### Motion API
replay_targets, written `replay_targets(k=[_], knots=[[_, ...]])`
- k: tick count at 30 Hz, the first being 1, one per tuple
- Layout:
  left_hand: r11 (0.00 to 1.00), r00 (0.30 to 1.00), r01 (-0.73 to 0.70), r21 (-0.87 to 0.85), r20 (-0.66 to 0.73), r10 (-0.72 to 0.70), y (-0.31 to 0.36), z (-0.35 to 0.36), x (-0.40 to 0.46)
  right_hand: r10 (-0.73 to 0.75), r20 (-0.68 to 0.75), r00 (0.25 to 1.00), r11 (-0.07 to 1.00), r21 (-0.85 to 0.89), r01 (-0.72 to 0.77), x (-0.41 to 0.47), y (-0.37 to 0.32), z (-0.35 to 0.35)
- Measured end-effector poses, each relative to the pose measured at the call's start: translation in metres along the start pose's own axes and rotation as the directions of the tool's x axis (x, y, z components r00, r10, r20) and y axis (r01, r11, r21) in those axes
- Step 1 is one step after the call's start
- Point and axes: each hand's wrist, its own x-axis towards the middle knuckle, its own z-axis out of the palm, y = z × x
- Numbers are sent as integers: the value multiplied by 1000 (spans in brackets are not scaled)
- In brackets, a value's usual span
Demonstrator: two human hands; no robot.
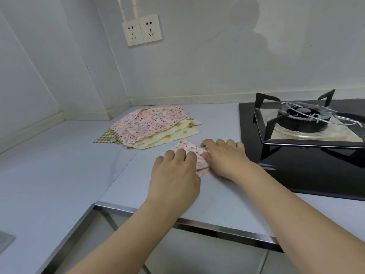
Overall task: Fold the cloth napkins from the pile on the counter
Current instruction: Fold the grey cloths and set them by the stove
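A small folded napkin, pink with coloured dots, lies on the grey counter between my hands. My left hand lies palm down over its left part, its fingers curled on the cloth. From the right, my right hand grips the napkin's right edge, fingers curled over it. Behind them sits the pile of napkins: a pink dotted one on top, cream ones with yellow dots under it, and a checked one sticking out at the left.
A black gas stove with a burner and pan support stands right of my hands. Wall sockets are mounted above the pile. The counter's metal front edge runs below my forearms, and a sink corner shows at far left.
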Motion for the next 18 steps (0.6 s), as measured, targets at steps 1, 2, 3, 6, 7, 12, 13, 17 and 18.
replay_targets(k=[1, 2, 3, 6, 7, 12, 13, 17, 18], knots=[[999, 999, 18, 32, 49, -19, 2, -4, 1, 0, -3, 1000, 1000, -11, 0, -1, 0, 0], [997, 994, 55, 55, 95, -61, 4, -6, 2, 0, -6, 1000, 1000, -27, 0, -1, -1, 0], [993, 986, 89, 76, 137, -98, 5, -7, 4, 1, -9, 1000, 999, -43, -2, -2, -1, 0], [984, 962, 124, 129, 226, -151, 9, -12, 6, 2, -18, 1000, 997, -83, -3, -4, -3, 0], [983, 959, 127, 134, 237, -156, 10, -13, 5, -1, -19, 1000, 995, -96, -1, -4, -3, 0], [982, 931, 107, 156, 332, -154, 13, -26, 7, -13, -13, 1000, 991, -135, 11, -6, -4, 1], [984, 926, 89, 154, 351, -139, 15, -30, 6, -16, -11, 1000, 991, -134, 15, -6, -4, 1], [994, 934, 85, 73, 342, -105, 6, -42, -6, -26, 1, 1000, 993, -111, 26, -8, -3, 0], [991, 945, 135, -10, 302, -126, -3, -42, -6, -31, -5, 1000, 994, -105, 30, -8, -2, 0]])
